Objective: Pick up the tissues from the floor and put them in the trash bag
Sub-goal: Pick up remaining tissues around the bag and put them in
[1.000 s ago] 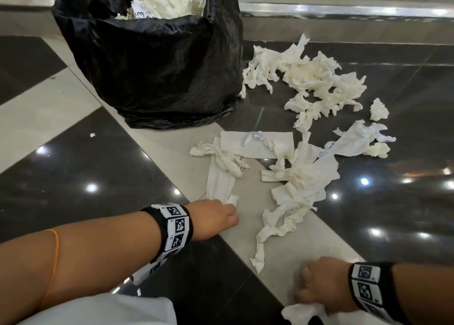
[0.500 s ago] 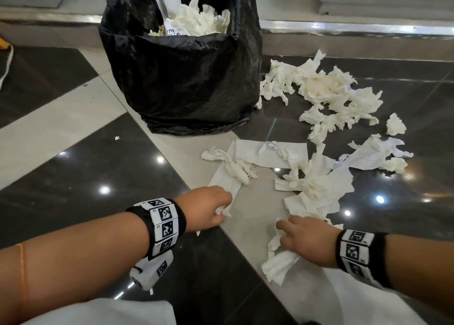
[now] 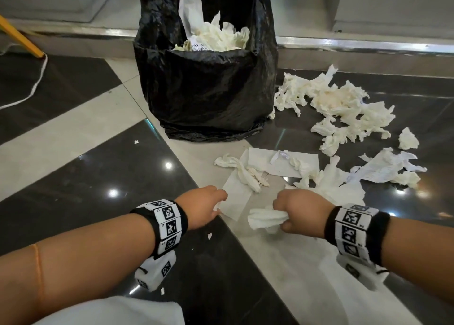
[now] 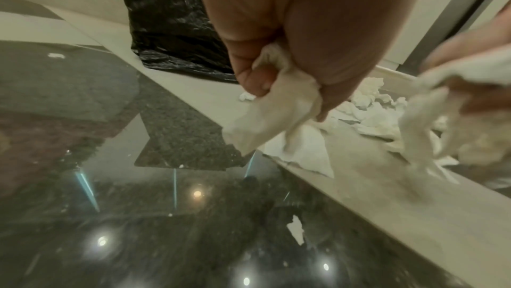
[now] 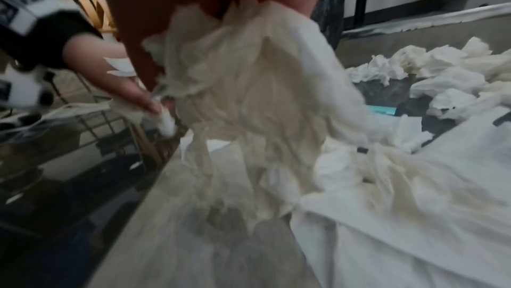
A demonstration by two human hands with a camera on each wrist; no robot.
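Note:
A black trash bag (image 3: 208, 88) stands upright on the floor, its mouth holding several crumpled tissues (image 3: 216, 39). White tissues lie scattered to its right (image 3: 344, 108) and in front of it (image 3: 282, 162). My left hand (image 3: 204, 208) pinches the near corner of a flat tissue sheet (image 3: 234, 197); the left wrist view shows that sheet (image 4: 276, 107) between thumb and curled fingers. My right hand (image 3: 298, 211) grips a bunch of crumpled tissues (image 3: 266, 217) just above the floor. In the right wrist view that bunch (image 5: 249, 100) hangs from the fist.
The floor is glossy dark tile (image 3: 86, 177) crossed by pale stripes (image 3: 282, 263). A metal threshold (image 3: 356, 44) runs behind the bag. A yellow pole (image 3: 19, 37) and a white cord (image 3: 36, 83) lie at the far left. Small tissue scraps (image 3: 209, 236) dot the floor.
My right hand has moved from the lower right up toward the pile and now grips a bunch of tissues lifted off the floor. My left hand has shifted slightly, still pinching the flat sheet.

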